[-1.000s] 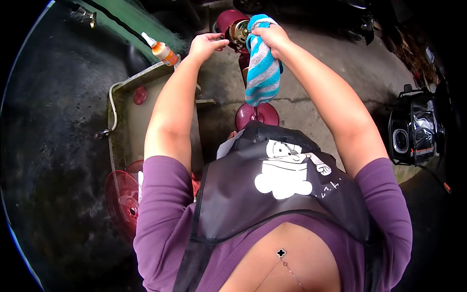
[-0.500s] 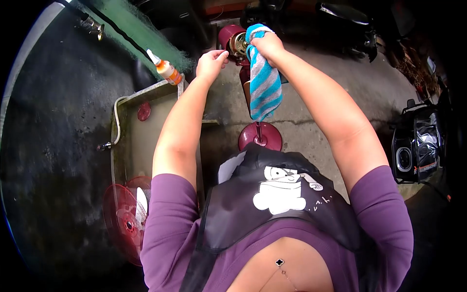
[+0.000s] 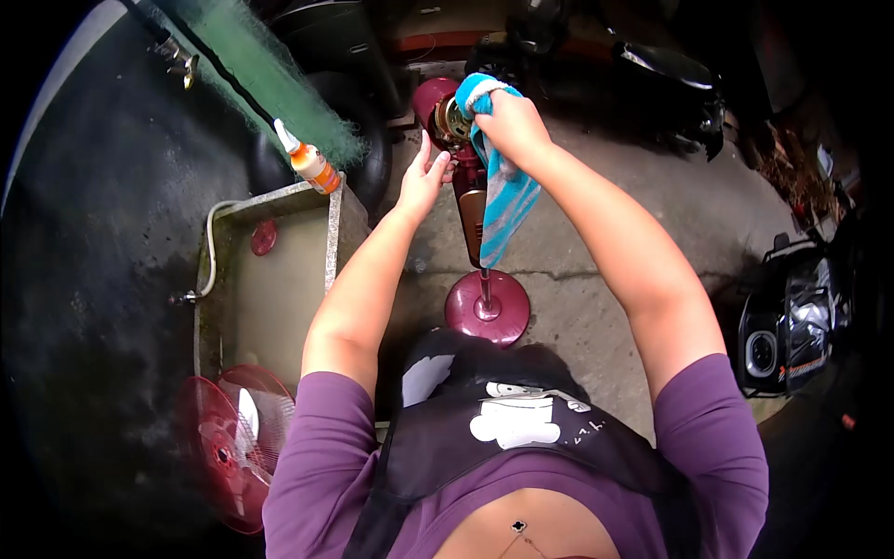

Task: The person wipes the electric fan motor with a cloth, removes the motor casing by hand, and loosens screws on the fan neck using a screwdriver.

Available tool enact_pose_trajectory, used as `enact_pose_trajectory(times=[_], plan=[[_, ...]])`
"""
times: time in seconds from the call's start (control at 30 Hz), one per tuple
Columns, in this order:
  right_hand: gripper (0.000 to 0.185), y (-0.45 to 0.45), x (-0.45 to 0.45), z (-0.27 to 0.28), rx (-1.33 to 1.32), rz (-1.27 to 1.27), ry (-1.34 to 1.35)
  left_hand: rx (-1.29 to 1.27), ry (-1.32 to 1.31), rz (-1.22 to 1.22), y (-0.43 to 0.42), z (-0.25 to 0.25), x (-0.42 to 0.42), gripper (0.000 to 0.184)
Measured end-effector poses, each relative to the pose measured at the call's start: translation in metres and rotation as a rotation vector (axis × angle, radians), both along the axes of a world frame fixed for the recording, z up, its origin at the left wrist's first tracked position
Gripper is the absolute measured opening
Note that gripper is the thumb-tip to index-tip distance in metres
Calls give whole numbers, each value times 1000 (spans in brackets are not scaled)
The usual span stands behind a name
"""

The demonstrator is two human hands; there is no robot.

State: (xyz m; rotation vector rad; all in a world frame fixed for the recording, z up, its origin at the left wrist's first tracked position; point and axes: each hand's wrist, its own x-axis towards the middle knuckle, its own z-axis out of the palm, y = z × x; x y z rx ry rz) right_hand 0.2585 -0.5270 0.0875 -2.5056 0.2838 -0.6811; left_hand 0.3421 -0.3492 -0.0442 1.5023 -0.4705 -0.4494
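Note:
A dark red pedestal fan point(image 3: 473, 216) stands upright in front of me, its motor head point(image 3: 436, 101) without grille or blades at the front and its round base point(image 3: 487, 307) on the floor. My right hand point(image 3: 518, 128) is closed around a blue and grey striped cloth point(image 3: 508, 200). The bunched upper end lies against the exposed metal front of the motor, while the rest hangs down beside the fan's column. On the other side, my left hand point(image 3: 426, 184) has its fingers apart, close to the fan's neck. Whether its fingertips touch the neck I cannot tell.
To the left is a concrete basin point(image 3: 332, 233) with an orange-labelled bottle point(image 3: 315, 168) on its corner. Red fan grilles point(image 3: 223, 454) lean at its near end. A black machine point(image 3: 787, 321) stands at right, a motorbike point(image 3: 666, 79) at the back.
My left hand has gone from pinched fingers to spread ones, nearer the fan's neck. The cloth's top has shifted slightly onto the motor front. The whole view has tilted, placing the fan lower.

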Motion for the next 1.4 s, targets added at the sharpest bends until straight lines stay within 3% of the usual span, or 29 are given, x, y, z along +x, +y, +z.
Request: enact_pose_trajectory(times=[0.2,0.37,0.4,0.67,0.77,0.83,0.93,1.0,1.23,1.4], plan=[[28,-5,2,3,-110,85,-5,-109,-140,5,-21,-18,4,91],[27,-6,-7,-9,-109,159,-53,-453,-271,-75,-39,-53,2,122],[28,-2,-10,-14,-62,184,-135,-518,-184,-94,-41,-47,-5,137],[26,0,-9,-68,123,359,-621,-557,-283,-293,-35,-58,-10,161],[24,0,-15,-87,209,462,-739,-423,-413,-211,-33,-67,-14,160],[24,1,-16,-102,288,521,-860,-486,-529,-184,-37,-72,-16,157],[32,-2,-32,-130,215,528,-915,-548,-435,-234,-38,-68,-26,154],[42,2,-53,-160,261,474,-899,-558,-465,-261,-47,-73,-18,150],[33,16,-119,-226,381,253,-1025,-573,-450,-353,-46,-71,-44,149],[23,10,-149,-235,38,87,-819,-514,-443,-326,-25,-70,-63,150]])
